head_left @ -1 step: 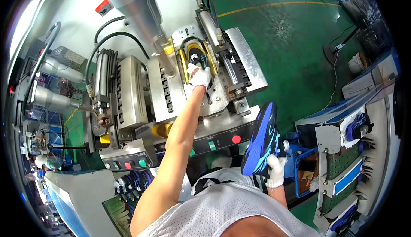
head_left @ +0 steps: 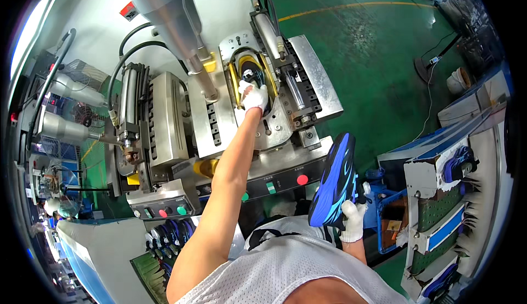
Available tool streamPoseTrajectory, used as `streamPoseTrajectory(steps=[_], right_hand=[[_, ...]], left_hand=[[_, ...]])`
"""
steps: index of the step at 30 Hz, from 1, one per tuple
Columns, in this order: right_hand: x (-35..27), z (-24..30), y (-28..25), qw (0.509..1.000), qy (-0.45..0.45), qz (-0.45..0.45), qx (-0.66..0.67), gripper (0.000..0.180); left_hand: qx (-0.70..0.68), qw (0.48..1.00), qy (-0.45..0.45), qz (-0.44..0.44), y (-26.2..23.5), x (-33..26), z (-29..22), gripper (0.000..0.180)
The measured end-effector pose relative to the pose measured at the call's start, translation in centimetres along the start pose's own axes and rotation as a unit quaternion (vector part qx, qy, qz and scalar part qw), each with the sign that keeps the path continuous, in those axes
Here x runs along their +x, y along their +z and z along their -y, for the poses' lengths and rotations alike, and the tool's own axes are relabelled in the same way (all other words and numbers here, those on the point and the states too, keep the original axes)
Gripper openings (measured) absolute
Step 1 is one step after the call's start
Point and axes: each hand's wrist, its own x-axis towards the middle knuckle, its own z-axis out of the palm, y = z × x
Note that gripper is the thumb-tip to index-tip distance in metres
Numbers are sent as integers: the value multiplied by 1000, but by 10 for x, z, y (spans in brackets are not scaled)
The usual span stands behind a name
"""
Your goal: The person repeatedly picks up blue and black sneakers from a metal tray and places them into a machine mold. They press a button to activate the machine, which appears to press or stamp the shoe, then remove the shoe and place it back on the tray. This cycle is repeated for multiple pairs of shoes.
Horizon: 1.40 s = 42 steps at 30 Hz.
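At the press, our left hand (head_left: 253, 96) grips a shoe (head_left: 250, 76) seated in the mould (head_left: 274, 118). Our right hand (head_left: 352, 220) clutches a second, blue shoe (head_left: 332, 183), not yet loaded.

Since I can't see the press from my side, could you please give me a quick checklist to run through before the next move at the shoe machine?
1. Left hand on the dark shoe in the yellow-rimmed mould: ok, the gloved hand rests on it.
2. Shoe fully seated in the mould: cannot tell, the hand covers part of it.
3. Left hand out from under the press cylinder: not ok, the hand is inside the mould area.
4. Right hand grip on the blue shoe: ok, held upright at the heel end.
5. Red button on the front panel unobstructed: ok.
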Motion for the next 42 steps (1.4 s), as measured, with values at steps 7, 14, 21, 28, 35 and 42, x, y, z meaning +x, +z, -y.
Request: streamPoseTrajectory(steps=[7,14,21,28,35,42], right_hand=[[23,-7,16,987,38,-27,-157,43],[135,0,160,926,-65,110,-356,33],[339,-101,294,616,-189,96,-758,60],[382,-178,278,564,-279,99,-771,70],[290,-145,293,590,-258,235,-728,65],[21,-241,160,364,-375,530,-667,95]], left_hand=[[-101,979,-106,139,-84,37,1,59],[-422,896,51,128,-228,-103,78,55],[-406,880,-122,215,-337,-284,205,61],[-110,882,-457,-27,-342,-448,314,66],[16,856,-481,-187,-195,-539,440,76],[-82,839,-516,-151,-225,-524,416,78]])
